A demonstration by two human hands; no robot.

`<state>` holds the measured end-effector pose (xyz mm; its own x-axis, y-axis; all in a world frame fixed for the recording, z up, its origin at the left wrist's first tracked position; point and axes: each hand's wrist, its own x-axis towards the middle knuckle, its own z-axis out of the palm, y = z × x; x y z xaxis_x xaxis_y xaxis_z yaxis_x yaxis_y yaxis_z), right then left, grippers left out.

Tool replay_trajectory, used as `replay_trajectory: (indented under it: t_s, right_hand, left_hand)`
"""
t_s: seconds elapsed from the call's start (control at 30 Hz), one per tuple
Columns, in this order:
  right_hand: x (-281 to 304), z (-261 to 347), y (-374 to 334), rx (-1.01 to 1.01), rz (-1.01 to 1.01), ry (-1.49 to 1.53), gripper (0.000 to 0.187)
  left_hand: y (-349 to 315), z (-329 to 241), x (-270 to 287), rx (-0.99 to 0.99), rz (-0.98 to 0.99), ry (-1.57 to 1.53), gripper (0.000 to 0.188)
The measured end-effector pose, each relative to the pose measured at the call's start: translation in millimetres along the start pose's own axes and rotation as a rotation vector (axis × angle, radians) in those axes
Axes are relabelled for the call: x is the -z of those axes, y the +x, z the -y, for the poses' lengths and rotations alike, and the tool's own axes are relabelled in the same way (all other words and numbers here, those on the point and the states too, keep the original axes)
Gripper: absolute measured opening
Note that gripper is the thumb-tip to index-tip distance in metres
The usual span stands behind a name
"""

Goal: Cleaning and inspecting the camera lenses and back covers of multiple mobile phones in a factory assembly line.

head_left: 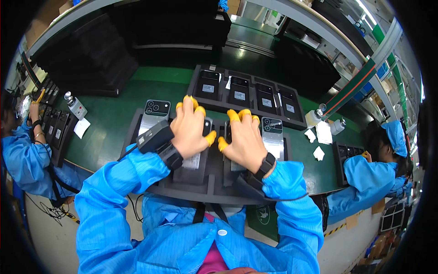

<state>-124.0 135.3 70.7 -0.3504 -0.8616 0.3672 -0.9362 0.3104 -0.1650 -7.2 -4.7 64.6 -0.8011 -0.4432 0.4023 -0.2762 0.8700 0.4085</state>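
In front of me a black foam tray (211,187) holds silver-grey phones in its slots. My left hand (189,130), in yellow finger cots, lies over a phone (194,162) in the second slot, fingers spread, thumb near its right edge. My right hand (246,139), also in yellow cots, reaches over another phone (226,157) to its right, thumb by its left edge and fingers stretched toward its top. Whether the fingers press or grip is hidden. Uncovered phones with camera lenses lie at the left (156,112) and the right (273,134) of the tray.
A second foam tray (194,96) with dark phones stands just behind. Dispenser bottles (75,107) and white wipes (324,132) flank the work area on the green table (105,137). A dark foam stack (84,57) rises behind left. Co-workers (25,150) (374,178) sit on both sides.
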Motion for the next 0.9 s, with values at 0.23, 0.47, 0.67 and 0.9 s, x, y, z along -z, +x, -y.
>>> replay_trajectory:
  t_s: [0.23,0.47,0.67,0.9]
  right_hand:
    - [-34.8,-33.9,29.1,-0.059,-0.144,0.002,0.061]
    - [11.1,-32.9,-4.3,-0.016,-0.041,0.039,0.053]
    - [61.9,-45.6,-47.4,0.0,0.088,0.188,0.042]
    - [119.0,-146.8,-95.0,-0.523,-0.212,0.08,0.025]
  left_hand:
    - [41.1,17.4,-32.8,0.048,-0.089,0.026,0.051]
    - [30.2,22.4,-12.8,0.054,-0.045,0.047,0.051]
    - [12.9,21.7,9.8,-0.17,-0.033,-0.099,0.047]
    - [-22.1,8.3,10.4,-0.449,0.102,-0.208,0.049]
